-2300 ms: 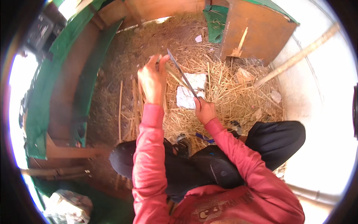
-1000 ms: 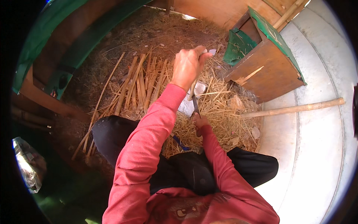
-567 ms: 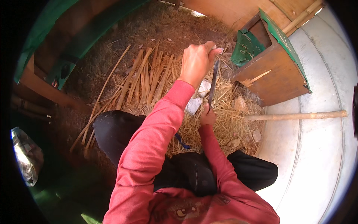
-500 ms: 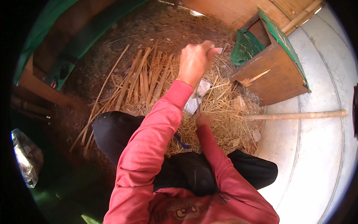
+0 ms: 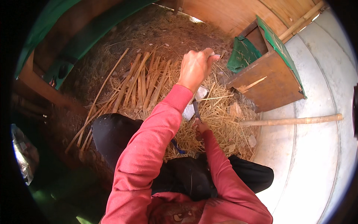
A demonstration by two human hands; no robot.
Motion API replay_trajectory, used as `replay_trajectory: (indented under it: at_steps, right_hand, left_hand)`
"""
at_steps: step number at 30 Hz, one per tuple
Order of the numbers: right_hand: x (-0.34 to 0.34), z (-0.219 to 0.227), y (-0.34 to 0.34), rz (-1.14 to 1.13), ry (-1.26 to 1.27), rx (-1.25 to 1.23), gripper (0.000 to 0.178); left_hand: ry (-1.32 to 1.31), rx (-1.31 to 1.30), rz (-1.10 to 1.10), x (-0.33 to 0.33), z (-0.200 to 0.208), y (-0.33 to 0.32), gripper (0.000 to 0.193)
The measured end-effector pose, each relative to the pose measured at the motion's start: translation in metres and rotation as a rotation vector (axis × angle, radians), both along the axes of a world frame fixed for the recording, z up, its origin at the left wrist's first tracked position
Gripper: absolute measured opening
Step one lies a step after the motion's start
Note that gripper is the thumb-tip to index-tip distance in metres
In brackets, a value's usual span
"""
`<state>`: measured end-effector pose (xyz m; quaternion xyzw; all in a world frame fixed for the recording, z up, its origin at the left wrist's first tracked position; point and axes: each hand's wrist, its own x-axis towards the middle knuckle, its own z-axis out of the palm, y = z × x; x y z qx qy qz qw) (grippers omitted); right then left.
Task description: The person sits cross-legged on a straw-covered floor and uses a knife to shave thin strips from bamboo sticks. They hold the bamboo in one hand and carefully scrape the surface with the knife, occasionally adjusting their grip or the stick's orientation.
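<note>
My left hand (image 5: 197,68) is raised over the straw with its fingers closed in a pinch. A pale bamboo strip (image 5: 192,99) shows below that wrist; the hand and sleeve hide most of it, and a whitish tip shows at the fingertips. Lower down, my right hand (image 5: 202,127) grips a knife (image 5: 197,109) by its handle, the dark blade directed away from me. The blade lies close beside a whitish stone (image 5: 188,112); I cannot tell whether they touch. Another pale stone (image 5: 201,93) sits just beyond.
Split bamboo pieces (image 5: 141,84) lie on the ground to the left. Straw (image 5: 220,112) surrounds the stones. A wooden box (image 5: 269,81) with green cloth stands at right, near a bamboo pole (image 5: 292,121) and a pale curved wall (image 5: 313,149). My bent knees frame the near side.
My left hand has come down slightly. My right hand has turned and lowered a little, so the knife blade now shows plainly beside the stone. The view has shifted slightly.
</note>
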<state>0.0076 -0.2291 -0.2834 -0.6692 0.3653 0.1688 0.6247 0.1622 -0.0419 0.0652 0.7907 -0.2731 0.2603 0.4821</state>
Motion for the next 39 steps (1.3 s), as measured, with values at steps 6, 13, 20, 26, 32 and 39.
replay_trajectory:
  at_steps: [6, 13, 20, 26, 32, 39]
  right_hand:
    - [-0.013, -0.008, 0.003, 0.251, -0.290, -1.110, 0.049]
    - [0.007, 0.040, 0.064, -0.092, -0.531, -1.029, 0.046]
    - [-0.003, -0.035, 0.023, 0.126, -0.070, -0.793, 0.059]
    - [-0.004, -0.004, -0.008, -0.092, 0.010, 0.040, 0.055]
    - [-0.011, -0.015, 0.040, 0.051, -0.329, -1.105, 0.054]
    - [-0.024, -0.073, -0.012, 0.016, -0.028, -0.368, 0.065]
  left_hand:
    - [0.029, -0.060, 0.030, 0.004, -0.003, -0.002, 0.029]
    - [-0.112, -0.001, 0.153, 0.018, -0.016, 0.020, 0.028]
    - [0.016, 0.033, 0.111, 0.018, -0.010, 0.010, 0.031]
    - [0.141, -0.027, 0.115, 0.026, -0.010, 0.029, 0.038]
    - [0.188, -0.006, 0.135, 0.024, -0.008, 0.032, 0.039]
    - [0.383, -0.066, 0.081, 0.033, -0.009, 0.038, 0.043]
